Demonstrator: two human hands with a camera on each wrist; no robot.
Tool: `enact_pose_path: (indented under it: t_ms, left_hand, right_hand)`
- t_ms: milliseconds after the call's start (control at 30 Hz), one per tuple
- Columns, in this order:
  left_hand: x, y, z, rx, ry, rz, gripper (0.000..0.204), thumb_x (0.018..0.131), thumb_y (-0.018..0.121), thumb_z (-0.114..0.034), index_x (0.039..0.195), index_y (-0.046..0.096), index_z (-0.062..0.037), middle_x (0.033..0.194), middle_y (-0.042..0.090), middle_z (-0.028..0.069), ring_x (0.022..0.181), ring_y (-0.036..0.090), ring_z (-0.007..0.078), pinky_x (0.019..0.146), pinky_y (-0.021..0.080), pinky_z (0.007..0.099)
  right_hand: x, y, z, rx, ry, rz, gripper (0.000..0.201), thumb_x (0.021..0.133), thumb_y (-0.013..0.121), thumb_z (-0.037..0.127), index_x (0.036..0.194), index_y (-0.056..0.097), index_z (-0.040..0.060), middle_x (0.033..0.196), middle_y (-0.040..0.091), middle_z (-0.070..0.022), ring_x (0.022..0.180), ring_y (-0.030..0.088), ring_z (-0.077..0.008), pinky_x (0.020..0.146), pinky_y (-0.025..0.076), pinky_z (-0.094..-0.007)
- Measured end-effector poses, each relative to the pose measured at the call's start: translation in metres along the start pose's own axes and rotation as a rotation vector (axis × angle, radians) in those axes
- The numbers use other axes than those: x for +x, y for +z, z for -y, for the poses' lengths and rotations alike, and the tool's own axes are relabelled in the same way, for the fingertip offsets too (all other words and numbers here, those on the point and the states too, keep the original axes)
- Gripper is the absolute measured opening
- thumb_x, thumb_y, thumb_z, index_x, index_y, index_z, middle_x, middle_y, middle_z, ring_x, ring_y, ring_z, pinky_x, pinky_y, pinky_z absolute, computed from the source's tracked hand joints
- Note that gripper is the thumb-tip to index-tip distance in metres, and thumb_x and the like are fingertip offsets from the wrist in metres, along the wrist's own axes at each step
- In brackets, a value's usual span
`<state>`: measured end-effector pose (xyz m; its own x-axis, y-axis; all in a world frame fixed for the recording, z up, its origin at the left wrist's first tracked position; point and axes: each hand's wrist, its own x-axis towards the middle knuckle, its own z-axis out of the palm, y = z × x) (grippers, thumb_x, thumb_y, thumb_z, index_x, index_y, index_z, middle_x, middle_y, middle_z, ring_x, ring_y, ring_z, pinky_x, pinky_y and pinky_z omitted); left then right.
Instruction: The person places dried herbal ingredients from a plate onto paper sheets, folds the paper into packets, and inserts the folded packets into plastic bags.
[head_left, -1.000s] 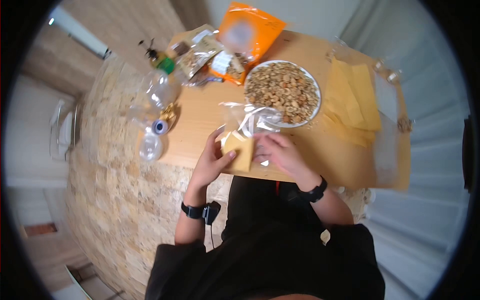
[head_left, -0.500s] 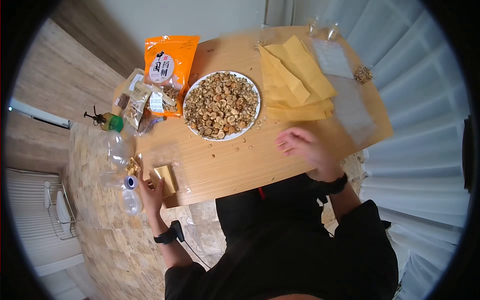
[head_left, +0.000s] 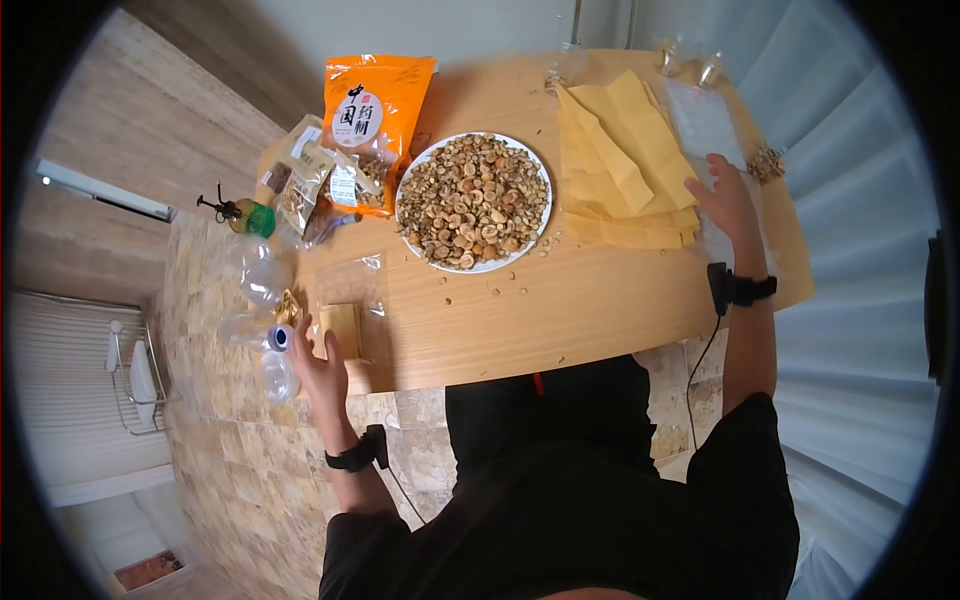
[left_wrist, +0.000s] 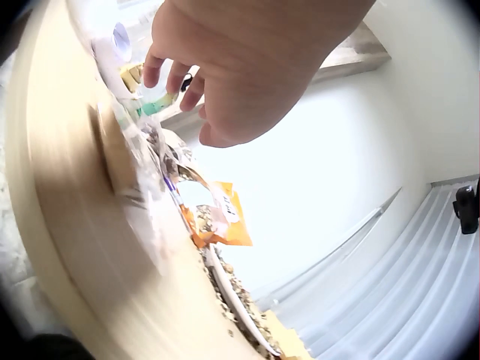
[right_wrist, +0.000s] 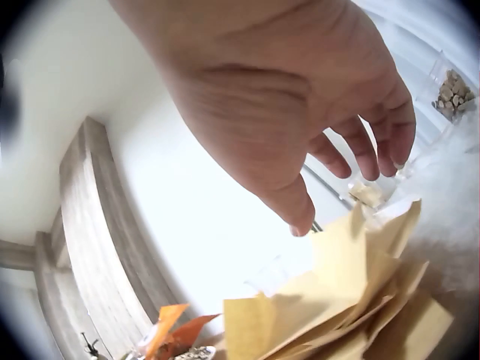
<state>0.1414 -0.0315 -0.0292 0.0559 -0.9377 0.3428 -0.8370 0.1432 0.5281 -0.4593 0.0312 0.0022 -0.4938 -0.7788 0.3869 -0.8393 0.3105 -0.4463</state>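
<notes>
Currently both hands are unclenched and neither has hold of anything. The left hand has its fingers apart and loosely bent at the near left part of the desk, right next to a small folded paper packet; whether the thumb touches it, I cannot tell. The packet lies on a clear plastic bag. On the other side of that hand are a purple-and-white roll, clear plastic containers and a crumpled gold piece.

The right hand is over the right part of the desk, fingers spread and slightly bent, near the right edge of the overlapping yellow paper sheets and above pale translucent sheets. A little clear holder of dried pieces lies past it.

Between the hands, farther back, a white plate carries a heap of dried slices, with a few crumbs scattered in front. Left of the plate lie an orange bag and smaller packets; a green spray bottle is at the far left.
</notes>
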Motion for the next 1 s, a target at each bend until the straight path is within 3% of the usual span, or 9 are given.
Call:
enact_pose_path:
  t_ms: [133,233,367,500,567,667,733,833,1000]
  left_hand:
    - [-0.011,0.012,-0.037,-0.451,-0.019,0.098,0.029,0.092,0.054,-0.006,0.120,0.052,0.0009,0.118,0.057,0.0130,0.107,0.055,0.0217,0.090,0.046,0.0333]
    - [-0.019,0.033,-0.070,-0.659,0.013,0.178,0.025,0.093,0.053,-0.005,0.116,0.054,0.0018,0.116,0.058,0.0116,0.101,0.057,0.0183,0.089,0.046,0.0295]
    - [-0.022,0.049,-0.115,-0.712,0.005,0.432,0.020,0.092,0.054,-0.004,0.110,0.059,0.0014,0.111,0.061,0.0108,0.103,0.058,0.0189,0.089,0.047,0.0304]
    - [-0.023,0.063,-0.167,-0.903,0.123,0.687,0.024,0.091,0.058,-0.008,0.113,0.059,0.0004,0.115,0.061,0.0110,0.107,0.057,0.0195,0.089,0.047,0.0309]
    - [-0.019,0.073,-0.184,-0.883,0.213,0.859,0.040,0.095,0.054,-0.013,0.133,0.045,-0.0015,0.130,0.052,0.0124,0.119,0.050,0.0191,0.096,0.043,0.0327]
    - [-0.020,0.085,-0.214,-1.307,-0.174,1.020,0.061,0.095,0.056,-0.021,0.144,0.026,-0.0020,0.138,0.043,0.0148,0.122,0.048,0.0225,0.097,0.043,0.0342]
    - [-0.017,0.092,-0.227,-1.300,-0.220,1.017,0.068,0.096,0.055,-0.025,0.146,0.016,-0.0021,0.140,0.041,0.0156,0.122,0.047,0.0232,0.097,0.044,0.0347]
    - [-0.020,0.096,-0.233,-1.278,-0.223,1.069,0.075,0.096,0.052,-0.031,0.148,0.005,-0.0033,0.142,0.038,0.0152,0.124,0.045,0.0226,0.095,0.045,0.0354]
    - [-0.034,0.095,-0.237,-1.316,-0.274,0.972,0.065,0.098,0.049,-0.029,0.149,0.013,-0.0126,0.138,0.041,0.0087,0.119,0.046,0.0158,0.091,0.045,0.0321]
  right_hand:
    - [0.016,0.023,-0.032,0.038,0.001,0.349,0.039,0.077,0.068,0.021,0.109,0.060,-0.0005,0.101,0.064,-0.0191,0.096,0.061,-0.0319,0.083,0.047,-0.0365]
    - [0.020,0.024,-0.029,0.048,0.010,0.393,0.035,0.079,0.064,0.017,0.109,0.060,-0.0009,0.096,0.065,-0.0205,0.094,0.062,-0.0330,0.080,0.047,-0.0370]
    - [-0.001,0.005,0.001,0.144,-0.146,0.120,0.030,0.082,0.062,0.015,0.107,0.059,-0.0014,0.088,0.064,-0.0216,0.082,0.064,-0.0336,0.071,0.048,-0.0368]
    - [-0.038,-0.044,0.056,0.213,0.061,0.130,0.023,0.087,0.059,0.014,0.102,0.059,-0.0021,0.078,0.063,-0.0207,0.063,0.061,-0.0341,0.059,0.047,-0.0350]
    - [-0.061,-0.053,0.068,0.188,0.036,0.070,0.019,0.088,0.059,0.014,0.097,0.059,-0.0021,0.073,0.062,-0.0200,0.058,0.060,-0.0312,0.055,0.046,-0.0340]
    - [-0.096,-0.061,0.086,0.235,0.059,0.102,0.015,0.089,0.058,0.013,0.094,0.059,-0.0010,0.065,0.059,-0.0174,0.058,0.061,-0.0207,0.054,0.046,-0.0321]
    - [-0.121,-0.058,0.081,0.319,0.125,0.235,0.014,0.091,0.056,0.012,0.091,0.060,-0.0021,0.071,0.061,-0.0061,0.060,0.058,-0.0098,0.053,0.046,-0.0243]
    - [-0.150,-0.048,0.085,0.711,0.204,0.320,0.013,0.092,0.056,0.010,0.092,0.059,-0.0022,0.077,0.062,-0.0049,0.064,0.060,-0.0100,0.056,0.049,-0.0238]
    - [-0.169,-0.031,0.073,0.703,0.282,0.367,0.016,0.090,0.056,0.006,0.101,0.059,-0.0042,0.091,0.063,-0.0072,0.076,0.062,-0.0134,0.065,0.051,-0.0255]
